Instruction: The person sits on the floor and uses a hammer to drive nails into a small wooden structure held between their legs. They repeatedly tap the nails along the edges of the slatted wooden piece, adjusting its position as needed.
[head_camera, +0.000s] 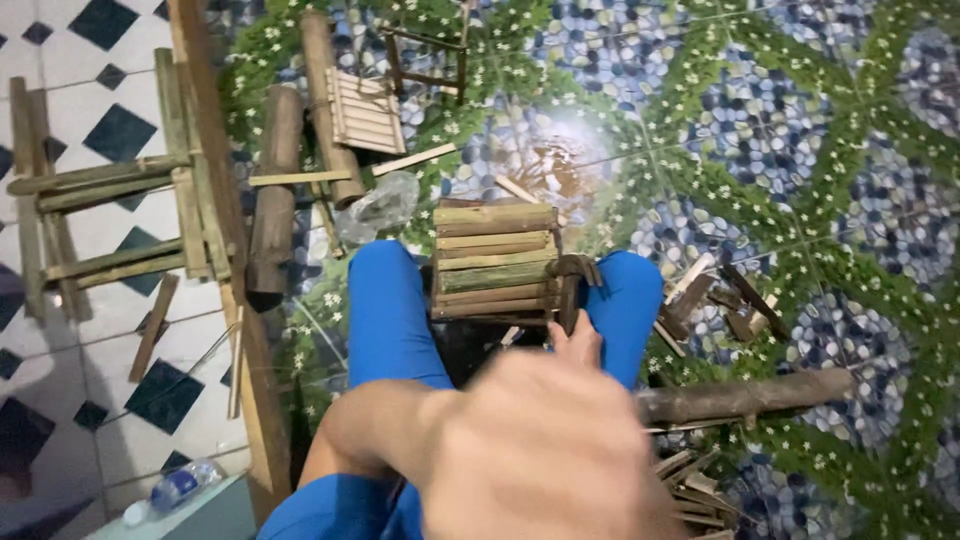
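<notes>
While the person sits on the floor with knees in blue trousers (385, 310) spread, a small slatted bamboo stool (495, 262) stands between the legs, its slats running left to right across the view, stacked one behind another away from the body. A hammer (572, 285) lies at the stool's right edge, its dark head on top and its handle pointing back toward the person, long axis near vertical in the picture. The right hand (578, 345) holds the lower end of that handle, fingers closed round it, only partly visible. A blurred hand (540, 450), seemingly the left, fills the foreground close to the camera, forearm coming from the lower left; its grip cannot be told. A log (745, 395) lies on the pebble-patterned floor to the right, a bamboo frame (110, 200) well off to the left.
</notes>
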